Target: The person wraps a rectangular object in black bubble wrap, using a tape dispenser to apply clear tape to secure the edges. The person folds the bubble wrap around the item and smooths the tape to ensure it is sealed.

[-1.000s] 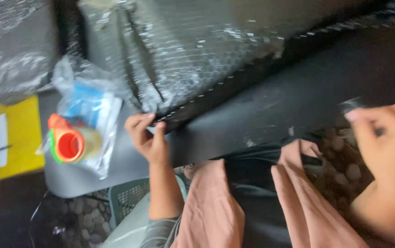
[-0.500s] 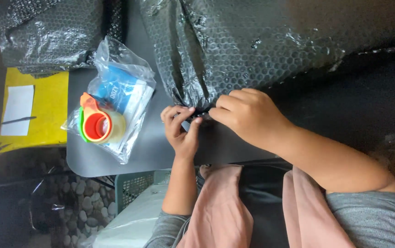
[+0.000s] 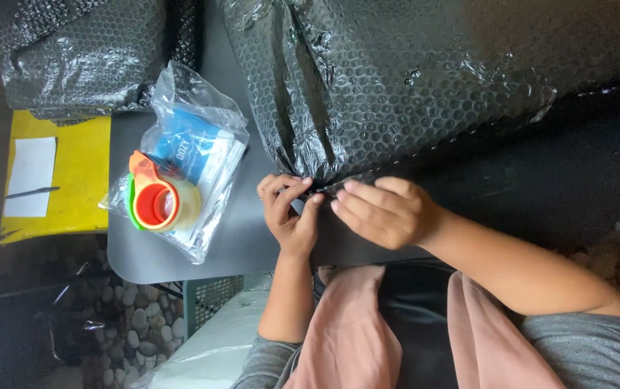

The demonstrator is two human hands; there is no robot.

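Seen from a head-worn camera looking down, with the picture turned on its side, a person's two bare hands met at the edge of a large dark object wrapped in clear bubble wrap [image 3: 425, 79], which lay across a dark grey table with a rounded corner [image 3: 238, 238] and filled the upper and right part of the view. The left hand [image 3: 290, 212] reached up from the lower middle, its fingertips [image 3: 303, 184] curled and pinched on the gathered, crumpled edge of the bubble wrap. The right hand [image 3: 382, 210] came in from the right on a bare forearm and lay palm down just beside the left, its fingers pressing the same edge of wrap flat against the dark surface below. The two hands were close together, nearly touching, both gripping or holding down the wrap rather than open. To the left of the hands, apart from them, a clear plastic bag holding blue and white packets [image 3: 198, 155] rested on the table, and an orange and green tape dispenser with a roll of clear tape [image 3: 155, 203] lay on top of it. Further left sat a yellow padded envelope with a white label [image 3: 58, 176], and above it another bundle in dark bubble wrap [image 3: 79, 54]. Pink cloth [image 3: 346, 331] covered the person's lap at the bottom.
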